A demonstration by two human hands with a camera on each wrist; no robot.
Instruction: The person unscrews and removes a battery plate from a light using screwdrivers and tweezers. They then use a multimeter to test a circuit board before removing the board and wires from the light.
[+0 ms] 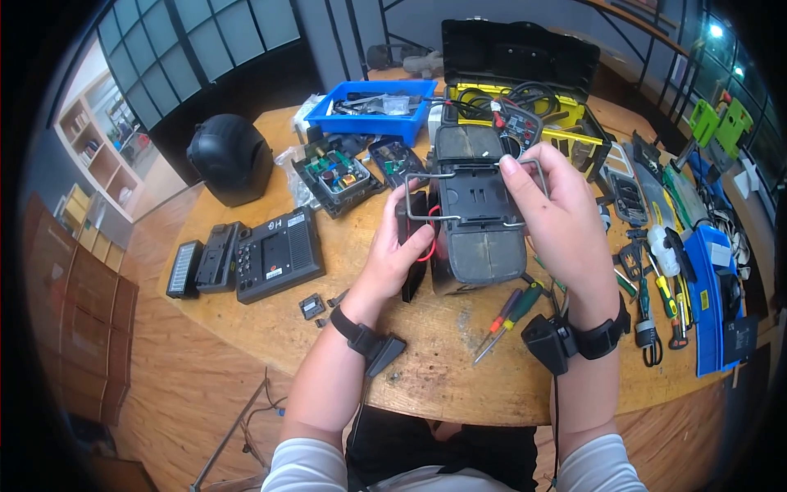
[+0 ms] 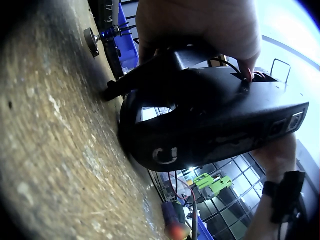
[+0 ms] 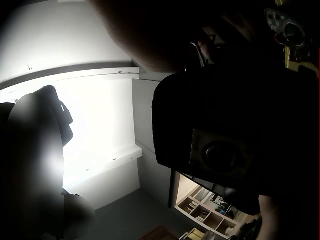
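A black device housing (image 1: pixel 485 256) with dusty pads is held just above the table, wire bails sticking out on both sides. My left hand (image 1: pixel 387 261) grips a flat black piece (image 1: pixel 415 283) at the housing's left side, thumb toward me; a red wire (image 1: pixel 434 244) loops between piece and housing. At the upper right, my right hand (image 1: pixel 566 205) pinches the right wire bail (image 1: pixel 537 168) between thumb and fingers. From the left wrist, the housing (image 2: pixel 215 125) shows a curved end close over the tabletop. The right wrist view is dark, with a round part (image 3: pixel 222 156) on the housing.
Two screwdrivers (image 1: pixel 523 303) lie right in front of the housing. Opened circuit housings (image 1: pixel 336 176) and a blue bin (image 1: pixel 373 123) stand behind. Black units (image 1: pixel 280 256) sit left, a yellow-black toolbox (image 1: pixel 520 61) at the back. Several hand tools (image 1: pixel 643 303) fill the right side.
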